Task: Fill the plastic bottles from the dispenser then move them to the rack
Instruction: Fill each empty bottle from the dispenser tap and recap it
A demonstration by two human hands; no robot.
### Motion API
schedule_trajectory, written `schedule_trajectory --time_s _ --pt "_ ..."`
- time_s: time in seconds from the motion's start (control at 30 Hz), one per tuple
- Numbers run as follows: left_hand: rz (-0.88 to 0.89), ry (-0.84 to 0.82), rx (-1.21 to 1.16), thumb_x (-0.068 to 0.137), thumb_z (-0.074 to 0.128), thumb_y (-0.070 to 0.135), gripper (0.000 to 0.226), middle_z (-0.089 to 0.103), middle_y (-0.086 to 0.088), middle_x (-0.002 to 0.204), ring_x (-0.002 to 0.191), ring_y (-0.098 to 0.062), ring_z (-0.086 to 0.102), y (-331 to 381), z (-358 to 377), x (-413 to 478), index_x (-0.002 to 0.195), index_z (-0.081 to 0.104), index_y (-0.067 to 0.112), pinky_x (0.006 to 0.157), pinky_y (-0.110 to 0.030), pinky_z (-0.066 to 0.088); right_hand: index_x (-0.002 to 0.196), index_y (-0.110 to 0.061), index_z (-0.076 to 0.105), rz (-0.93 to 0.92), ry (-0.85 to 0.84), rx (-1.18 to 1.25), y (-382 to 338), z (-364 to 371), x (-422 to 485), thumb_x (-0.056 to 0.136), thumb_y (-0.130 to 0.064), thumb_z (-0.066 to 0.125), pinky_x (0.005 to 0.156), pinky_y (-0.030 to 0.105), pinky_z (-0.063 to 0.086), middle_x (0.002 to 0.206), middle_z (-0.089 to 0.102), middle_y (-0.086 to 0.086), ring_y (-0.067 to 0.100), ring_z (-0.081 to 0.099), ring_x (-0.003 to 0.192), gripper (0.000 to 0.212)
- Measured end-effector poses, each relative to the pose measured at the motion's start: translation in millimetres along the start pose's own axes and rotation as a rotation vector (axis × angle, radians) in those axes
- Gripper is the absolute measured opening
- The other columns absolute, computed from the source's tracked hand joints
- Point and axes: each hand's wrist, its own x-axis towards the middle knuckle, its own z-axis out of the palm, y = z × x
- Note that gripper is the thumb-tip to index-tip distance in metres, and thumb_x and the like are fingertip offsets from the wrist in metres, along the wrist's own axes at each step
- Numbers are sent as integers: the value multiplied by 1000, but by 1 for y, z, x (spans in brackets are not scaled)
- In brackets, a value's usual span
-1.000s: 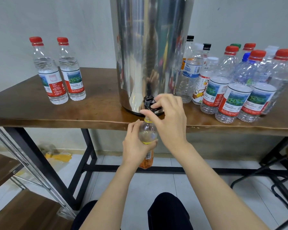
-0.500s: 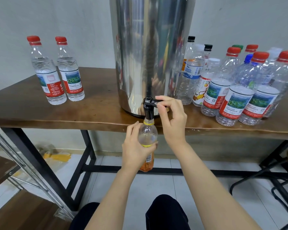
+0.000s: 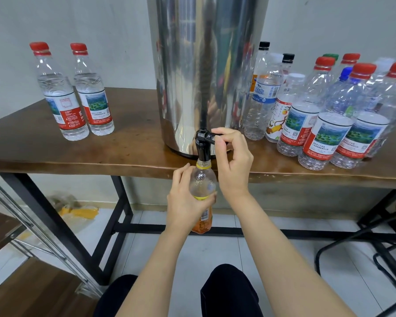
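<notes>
A tall steel dispenser (image 3: 206, 72) stands on the brown table (image 3: 128, 154), its black tap (image 3: 202, 145) hanging over the front edge. My left hand (image 3: 185, 200) grips a clear bottle with an orange label (image 3: 202, 184) upright, its open yellow-ringed neck right under the tap spout. My right hand (image 3: 232, 156) pinches the tap's black lever from the right side. Two capped, filled bottles with red caps (image 3: 74, 94) stand at the table's left. Several capped bottles (image 3: 325, 115) crowd the table to the right of the dispenser.
A wooden rack with metal posts (image 3: 21, 243) stands low at the left. Black table legs and a crossbar (image 3: 124, 225) run beneath the table. A black stool frame (image 3: 375, 248) is at the lower right. My dark-clad knees are at the bottom centre.
My right hand has shifted from covering the top of the tap to pinching its lever at the right. The bottle stays under the spout in my left hand.
</notes>
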Motion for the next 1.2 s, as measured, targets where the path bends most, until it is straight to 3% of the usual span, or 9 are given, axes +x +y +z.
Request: schedule_trajectory --time_s 0.27,0.4,0.57,0.7,0.9,1.2 --pt "6 3 4 69 85 37 72 44 14 133 111 29 33 0 0 0 132 52 24 90 -20 39 88 -4 63 -12 -4 8 0 -1 0 97 -14 51 79 12 43 106 64 -5 20 62 94 18" --pt "11 5 -3 69 86 35 72 45 12 133 112 26 34 0 -1 0 132 52 24 90 -22 40 88 -4 63 -12 -9 22 2 0 0 98 -14 51 78 17 46 106 65 -3 21 63 94 18" --pt "9 5 -7 69 86 36 73 45 12 134 113 13 37 1 -2 0 132 52 24 95 -28 45 88 -3 62 -3 -23 31 4 0 0 97 -13 51 78 16 45 106 65 -3 11 62 94 18" --pt "7 7 -12 69 86 36 73 45 11 135 113 13 37 1 -2 0 132 52 23 97 -33 46 89 -3 63 -1 -21 35 4 -1 0 97 -12 51 78 13 44 106 64 -4 0 59 94 17" --pt "5 11 -9 69 86 36 74 45 11 134 113 12 37 2 -2 -1 133 51 23 97 -36 49 90 -2 63 4 -20 38 4 0 -1 97 -13 51 80 14 44 106 64 -5 -3 58 96 18" --pt "1 1 -9 70 85 37 76 44 11 136 113 11 38 0 -1 0 135 50 23 98 -29 45 90 -2 63 15 -20 31 3 0 -2 97 -16 51 80 11 42 107 64 -4 -7 57 97 20"
